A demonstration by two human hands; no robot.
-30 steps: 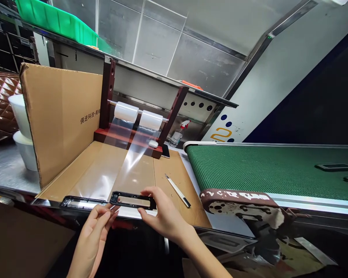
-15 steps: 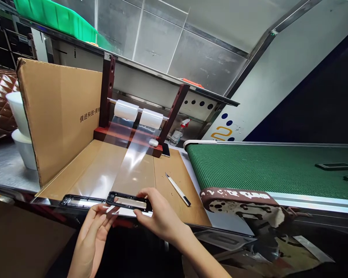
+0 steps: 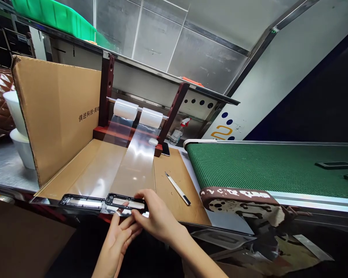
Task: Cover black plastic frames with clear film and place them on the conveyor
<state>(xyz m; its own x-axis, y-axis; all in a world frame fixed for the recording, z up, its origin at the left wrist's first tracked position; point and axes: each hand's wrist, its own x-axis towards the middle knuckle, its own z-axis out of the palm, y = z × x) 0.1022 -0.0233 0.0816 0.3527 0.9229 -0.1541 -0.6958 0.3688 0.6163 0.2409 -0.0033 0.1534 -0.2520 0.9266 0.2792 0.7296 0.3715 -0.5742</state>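
My right hand grips the right end of a slim black frame with a long window, thumb below and fingers on top. My left hand is under that frame, its fingers bent up against the clear film at the near edge; the fingertips are partly hidden. Skin shows through the frame's window. A second black frame lies to the left at the table edge, on another strip of film. Both strips run down from two film rolls on a dark red stand.
A white-handled craft knife lies on the cardboard sheet. An upright cardboard panel stands left. A spray bottle and a phone are behind. The green conveyor belt at right carries black frames.
My left hand has moved right, from the frame's left end to under its middle and nearer my right hand. The held frame has shifted slightly left.
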